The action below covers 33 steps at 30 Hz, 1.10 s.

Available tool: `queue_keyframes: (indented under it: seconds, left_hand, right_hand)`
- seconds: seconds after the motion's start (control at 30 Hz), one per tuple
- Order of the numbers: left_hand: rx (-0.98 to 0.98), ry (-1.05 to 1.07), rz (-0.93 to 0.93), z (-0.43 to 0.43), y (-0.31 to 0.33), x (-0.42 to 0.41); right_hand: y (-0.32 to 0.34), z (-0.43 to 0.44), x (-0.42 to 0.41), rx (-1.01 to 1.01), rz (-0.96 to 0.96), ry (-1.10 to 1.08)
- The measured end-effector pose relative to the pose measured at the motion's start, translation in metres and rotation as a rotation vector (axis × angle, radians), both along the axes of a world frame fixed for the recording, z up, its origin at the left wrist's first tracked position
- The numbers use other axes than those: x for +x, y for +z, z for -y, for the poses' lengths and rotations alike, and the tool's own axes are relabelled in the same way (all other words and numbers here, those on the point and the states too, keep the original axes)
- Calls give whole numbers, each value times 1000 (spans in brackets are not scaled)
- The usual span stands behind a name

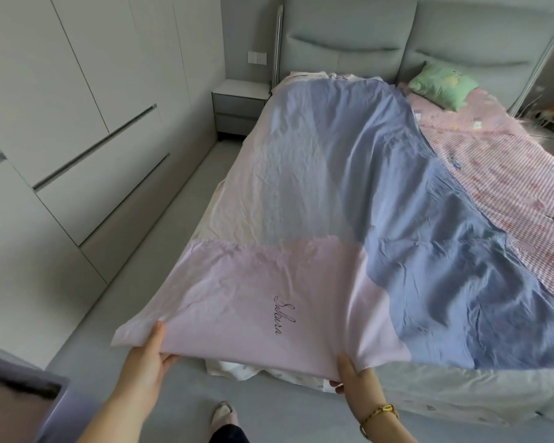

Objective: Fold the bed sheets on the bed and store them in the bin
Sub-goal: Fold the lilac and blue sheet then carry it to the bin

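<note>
A pink and blue bed sheet (333, 193) with script lettering lies spread over the left half of the bed (480, 391), its near pink edge lifted off the foot of the bed. My left hand (151, 353) pinches the sheet's near left corner, thumb on top. My right hand (354, 375), with a gold bracelet at the wrist, grips the near edge further right, thumb on top and fingers under the fabric. A pink striped sheet (499, 174) covers the right half of the bed. A grey bin (29, 407) shows at the lower left corner.
A green pillow (442, 86) lies at the padded headboard (349, 39). A grey nightstand (239, 105) stands left of the bed, white wardrobes (55, 123) line the left wall, and grey floor (160, 238) runs between. My slippered foot (224, 414) is below the sheet.
</note>
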<state>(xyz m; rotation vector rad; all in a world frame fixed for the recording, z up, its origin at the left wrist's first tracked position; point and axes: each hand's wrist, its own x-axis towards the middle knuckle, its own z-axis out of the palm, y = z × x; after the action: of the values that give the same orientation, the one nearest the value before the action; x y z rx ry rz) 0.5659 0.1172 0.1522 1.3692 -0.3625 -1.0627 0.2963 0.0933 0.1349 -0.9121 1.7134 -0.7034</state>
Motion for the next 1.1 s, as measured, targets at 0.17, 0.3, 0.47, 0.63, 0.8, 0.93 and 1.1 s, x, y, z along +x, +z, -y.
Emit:
queue_keyframes:
  seconds: [0.17,0.3,0.47,0.63,0.8,0.93,1.1]
  left_hand:
    - [-1,29,67,33,0,7]
    - [50,13,81,75,-3,14]
    - [118,90,101,166,-2,25]
    - [187,0,232,286,7,50]
    - [241,-46,313,377,7,55]
    - [268,-82,384,430,-8,60]
    - [440,-239,466,478,-62,67]
  right_hand:
    - [9,33,3,-72,-12,-19]
    - [29,75,6,-116,-25,-53]
    - [44,160,14,-299,-47,-46]
    - [55,273,30,-189,-92,-109]
    - [46,353,35,-177,-130,-143]
    - [39,424,39,-171,-152,-1]
    - [-14,505,43,-10,-258,499]
